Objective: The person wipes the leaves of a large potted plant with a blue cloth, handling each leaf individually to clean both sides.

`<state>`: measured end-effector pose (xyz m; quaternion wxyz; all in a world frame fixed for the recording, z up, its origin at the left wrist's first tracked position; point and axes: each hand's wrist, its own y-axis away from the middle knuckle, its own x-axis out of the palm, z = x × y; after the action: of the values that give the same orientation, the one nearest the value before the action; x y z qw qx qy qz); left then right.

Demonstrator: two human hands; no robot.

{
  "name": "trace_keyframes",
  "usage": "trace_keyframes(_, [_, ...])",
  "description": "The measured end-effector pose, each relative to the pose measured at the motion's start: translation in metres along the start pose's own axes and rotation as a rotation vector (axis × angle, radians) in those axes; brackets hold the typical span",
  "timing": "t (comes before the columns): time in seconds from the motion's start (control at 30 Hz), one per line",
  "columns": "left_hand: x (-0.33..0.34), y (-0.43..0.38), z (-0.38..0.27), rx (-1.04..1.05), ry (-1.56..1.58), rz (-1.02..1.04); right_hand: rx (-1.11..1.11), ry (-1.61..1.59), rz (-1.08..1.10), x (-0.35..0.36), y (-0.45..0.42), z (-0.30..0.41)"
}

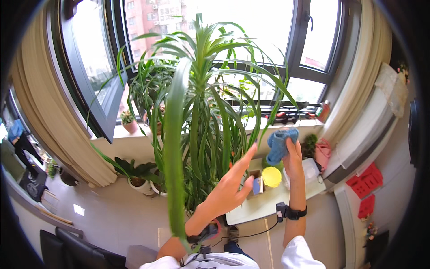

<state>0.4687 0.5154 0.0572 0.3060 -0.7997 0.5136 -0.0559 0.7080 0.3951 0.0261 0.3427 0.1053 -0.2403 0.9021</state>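
A tall potted plant with long, strap-shaped green leaves [201, 111] fills the middle of the view, and one broad leaf arches close to the camera. My right hand [293, 161] is shut on a blue cloth [280, 144], bunched up to the right of the foliage. My left hand [228, 193] reaches up beside the right-side leaves, its thumb and fingers apart and nothing held. Whether its fingertips touch a leaf is unclear. Both wrists wear dark straps, and a black cable hangs from the right one.
A pale low table [248, 213] stands right of the plant, bearing a yellow-lidded container [271, 177], a small box [258, 186] and a clear plastic box [310, 169]. An open window sash [111, 114] juts in at left. White-potted plants [141, 186] stand on the floor; a black chair [87, 250] is lower left.
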Motion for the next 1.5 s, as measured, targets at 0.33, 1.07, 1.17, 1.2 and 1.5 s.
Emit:
trace_keyframes(0.33, [0.007, -0.113, 0.105, -0.210, -0.306, -0.654, -0.356, 0.365, 0.343, 0.084, -0.114, 0.004])
trace_keyframes(1.07, [-0.002, -0.077, 0.077, -0.278, -0.158, -0.854, 0.184, 0.053, 0.370, 0.161, -0.165, -0.071])
trace_keyframes(1.17, [0.000, -0.075, 0.086, -0.259, -0.117, -0.780, 0.234, 0.086, 0.309, 0.162, -0.160, -0.070])
trace_keyframes(1.2, [-0.002, -0.072, 0.085, -0.270, -0.141, -0.756, 0.258, 0.025, 0.348, 0.163, -0.156, -0.071])
trace_keyframes(1.5, [-0.021, -0.044, 0.085, -0.300, -0.090, -0.433, 0.260, -0.088, 0.326, 0.144, -0.140, -0.095])
